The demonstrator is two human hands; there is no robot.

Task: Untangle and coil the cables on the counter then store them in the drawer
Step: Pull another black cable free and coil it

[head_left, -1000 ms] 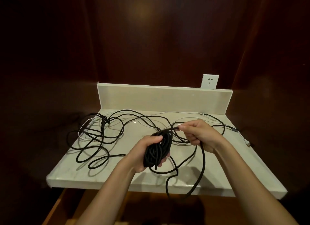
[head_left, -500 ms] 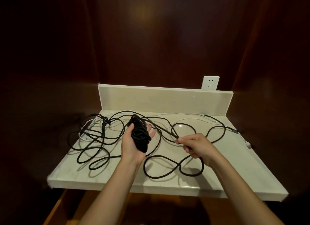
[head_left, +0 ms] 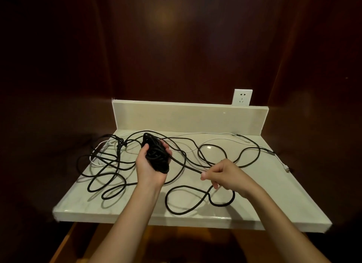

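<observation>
Gripping the black coil (head_left: pixel 156 156), left hand (head_left: pixel 149 164); right hand (head_left: pixel 225 174) pinches its strand.

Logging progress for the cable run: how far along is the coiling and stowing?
Early. Done: part of the black cable is wound into a bundle held in the left hand. In hand: the right hand pinches the next stretch to feed it. Left: long black loops sprawl across the counter, a knot sits at the back left, the white cable lies loose. Nothing is stowed; no drawer is clearly visible.
</observation>
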